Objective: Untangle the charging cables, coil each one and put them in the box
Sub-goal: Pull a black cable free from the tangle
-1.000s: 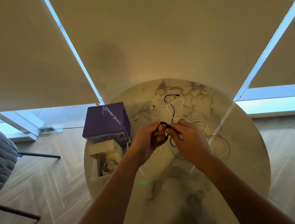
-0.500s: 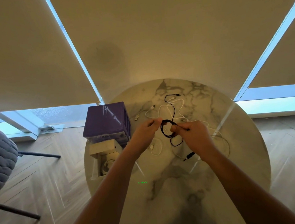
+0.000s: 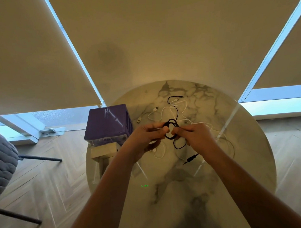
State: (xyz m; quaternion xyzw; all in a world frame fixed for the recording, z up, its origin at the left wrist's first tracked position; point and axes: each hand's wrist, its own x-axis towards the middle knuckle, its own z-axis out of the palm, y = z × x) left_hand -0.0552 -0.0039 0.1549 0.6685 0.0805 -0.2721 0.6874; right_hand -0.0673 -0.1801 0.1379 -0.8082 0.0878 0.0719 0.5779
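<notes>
Status: left hand [image 3: 146,137] and right hand [image 3: 192,134] both pinch the part-coiled black cable [image 3: 171,130] above the table [image 3: 170,193], far end loose; white cables [image 3: 180,111] lie tangled, box [image 3: 102,153] at left w/ contents hidden, so approx. early stage.

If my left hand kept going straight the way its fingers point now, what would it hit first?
Most likely the right hand. The left hand points across at it, fingertips nearly meeting over the black cable coil that both hold. Depth is unclear, but nothing else shows between them.
</notes>
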